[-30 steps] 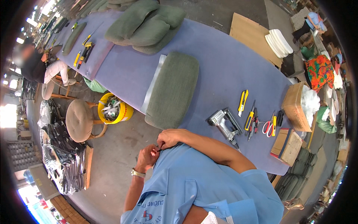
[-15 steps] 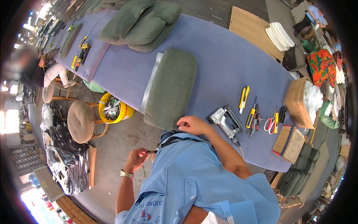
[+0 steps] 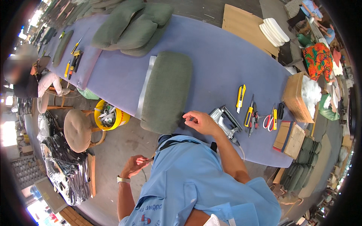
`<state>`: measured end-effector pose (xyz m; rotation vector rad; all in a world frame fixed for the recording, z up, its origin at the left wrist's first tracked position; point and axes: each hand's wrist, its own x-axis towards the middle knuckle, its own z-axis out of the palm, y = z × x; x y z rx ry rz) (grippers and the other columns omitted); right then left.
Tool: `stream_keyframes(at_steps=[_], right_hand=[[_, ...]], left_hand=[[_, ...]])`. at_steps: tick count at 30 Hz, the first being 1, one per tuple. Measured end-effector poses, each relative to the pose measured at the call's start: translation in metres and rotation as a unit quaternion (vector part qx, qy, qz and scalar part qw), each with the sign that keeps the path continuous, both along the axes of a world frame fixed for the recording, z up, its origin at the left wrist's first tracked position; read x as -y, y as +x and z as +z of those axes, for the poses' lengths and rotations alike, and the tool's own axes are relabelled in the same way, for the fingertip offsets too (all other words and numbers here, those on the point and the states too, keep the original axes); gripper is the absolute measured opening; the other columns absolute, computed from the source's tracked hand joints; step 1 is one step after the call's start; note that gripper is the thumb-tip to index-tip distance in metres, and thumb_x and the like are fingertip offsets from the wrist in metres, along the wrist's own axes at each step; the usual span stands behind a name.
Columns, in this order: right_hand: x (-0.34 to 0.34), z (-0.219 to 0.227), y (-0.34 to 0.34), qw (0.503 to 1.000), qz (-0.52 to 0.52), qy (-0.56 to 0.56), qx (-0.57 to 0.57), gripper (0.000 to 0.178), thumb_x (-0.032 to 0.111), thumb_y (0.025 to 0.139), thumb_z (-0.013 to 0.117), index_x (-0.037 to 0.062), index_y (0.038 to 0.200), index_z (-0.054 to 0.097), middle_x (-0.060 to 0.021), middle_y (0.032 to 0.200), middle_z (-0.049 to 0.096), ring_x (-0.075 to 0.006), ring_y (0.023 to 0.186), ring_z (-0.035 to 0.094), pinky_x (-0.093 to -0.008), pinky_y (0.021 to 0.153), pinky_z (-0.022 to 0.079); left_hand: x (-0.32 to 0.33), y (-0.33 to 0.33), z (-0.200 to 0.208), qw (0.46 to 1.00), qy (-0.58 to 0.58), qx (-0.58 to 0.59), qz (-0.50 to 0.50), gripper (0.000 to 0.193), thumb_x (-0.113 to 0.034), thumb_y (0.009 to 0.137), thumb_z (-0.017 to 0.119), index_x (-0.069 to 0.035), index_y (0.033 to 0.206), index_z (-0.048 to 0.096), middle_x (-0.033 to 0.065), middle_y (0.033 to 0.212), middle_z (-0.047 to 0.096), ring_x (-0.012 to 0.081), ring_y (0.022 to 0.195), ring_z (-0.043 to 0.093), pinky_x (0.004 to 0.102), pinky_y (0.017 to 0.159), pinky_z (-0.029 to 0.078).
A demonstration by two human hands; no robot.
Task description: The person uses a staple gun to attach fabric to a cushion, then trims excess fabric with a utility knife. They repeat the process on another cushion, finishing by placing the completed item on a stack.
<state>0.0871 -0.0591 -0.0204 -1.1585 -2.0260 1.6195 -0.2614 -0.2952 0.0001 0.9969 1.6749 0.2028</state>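
A dark green upholstered cushion (image 3: 167, 90) lies on the blue-covered table in front of me, a pale strip (image 3: 147, 88) showing along its left edge. My right hand (image 3: 200, 122) is just beside its near right corner, fingers loosely bent and apart, with nothing visible in them. Low at my left side, my left hand (image 3: 135, 165) is closed in a pinch near the shirt hem; what its fingertips hold is too small to make out. A grey staple gun (image 3: 226, 122) with a hose lies right of my right hand.
On the right lie a yellow utility knife (image 3: 241, 98), a yellow-handled screwdriver (image 3: 248, 116), pliers (image 3: 254, 117) and scissors (image 3: 268, 122). Cardboard boxes (image 3: 294, 94) stand at the table's right end. Stacked cushions (image 3: 139, 32) lie far left. A yellow bucket (image 3: 122, 119) and stool (image 3: 77, 130) stand left; a person sits beyond.
My right hand has drawn slightly right, away from the cushion's near edge. My left hand has lowered a little. The whole view has shifted slightly.
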Motion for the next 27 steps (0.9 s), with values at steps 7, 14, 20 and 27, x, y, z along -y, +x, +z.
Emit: stream_keyframes(at_steps=[7, 14, 20, 27], right_hand=[[-0.008, -0.013, 0.011, 0.989, -0.011, 0.105, 0.107, 0.032, 0.026, 0.093, 0.071, 0.0078, 0.119, 0.069, -0.0078, 0.102, 0.071, -0.0244, 0.082, 0.067, -0.038, 0.076, 0.054], [0.017, -0.024, 0.046, 0.986, -0.107, 0.05, 0.116, 0.031, 0.024, 0.093, 0.072, 0.0076, 0.119, 0.069, -0.0098, 0.101, 0.073, -0.0222, 0.076, 0.069, -0.0358, 0.072, 0.054], [0.043, -0.046, 0.092, 0.966, -0.228, 0.01, 0.125, 0.03, 0.022, 0.094, 0.071, 0.005, 0.118, 0.07, -0.0121, 0.099, 0.075, -0.0203, 0.081, 0.071, -0.0342, 0.073, 0.056], [0.048, -0.095, 0.13, 0.924, -0.352, 0.043, 0.144, 0.031, 0.027, 0.092, 0.071, 0.0057, 0.115, 0.07, -0.012, 0.097, 0.075, -0.0248, 0.085, 0.072, -0.0368, 0.076, 0.056]], left_hand=[[-0.131, 0.067, 0.12, 0.891, 0.45, 0.067, 0.004, 0.029, -0.01, 0.084, 0.082, -0.004, 0.111, 0.076, 0.0144, 0.109, 0.076, 0.0281, 0.097, 0.072, 0.0398, 0.084, 0.056], [-0.191, 0.142, 0.225, 0.567, 0.499, 0.633, -0.172, 0.04, -0.028, 0.088, 0.082, 0.006, 0.109, 0.076, 0.0211, 0.109, 0.074, 0.0342, 0.105, 0.071, 0.0497, 0.095, 0.054], [-0.187, 0.179, 0.237, 0.433, 0.523, 0.729, -0.082, 0.01, -0.007, 0.086, 0.082, 0.002, 0.089, 0.079, 0.0133, 0.087, 0.074, 0.022, 0.078, 0.068, 0.0346, 0.069, 0.053], [-0.177, 0.157, 0.264, 0.536, 0.546, 0.632, -0.124, 0.008, -0.009, 0.083, 0.083, -0.005, 0.081, 0.076, 0.011, 0.088, 0.074, 0.0251, 0.084, 0.069, 0.0439, 0.081, 0.051]])
